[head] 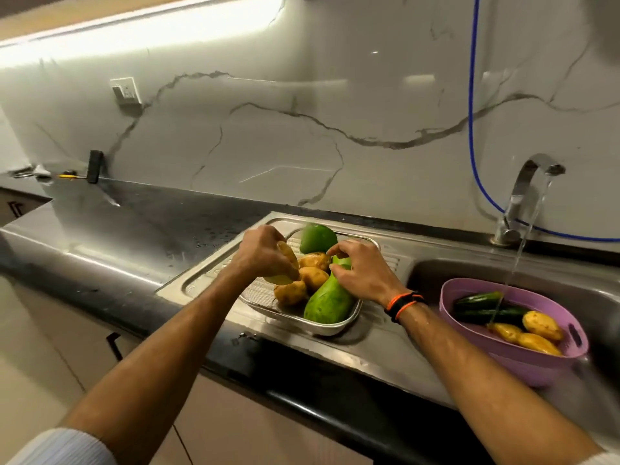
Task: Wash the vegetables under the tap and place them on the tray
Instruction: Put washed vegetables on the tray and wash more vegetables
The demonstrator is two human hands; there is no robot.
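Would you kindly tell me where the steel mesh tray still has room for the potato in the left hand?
The steel mesh tray is bare along its left side, beneath the left hand. Its middle holds brown potatoes; the long green gourd fills the right and the round green vegetable the back.

Brushed steel sink [385, 344] & mesh metal tray [265, 293], glossy marble-look wall [268, 135], matt purple plastic tub [536, 364].

A: Where is the camera sitting?
B: On the person's head, looking forward and down over both forearms at the bench [141, 229].
A: How near is it getting?
B: Arm's reach, wide-angle, with the wall [302, 112] bending across the top.
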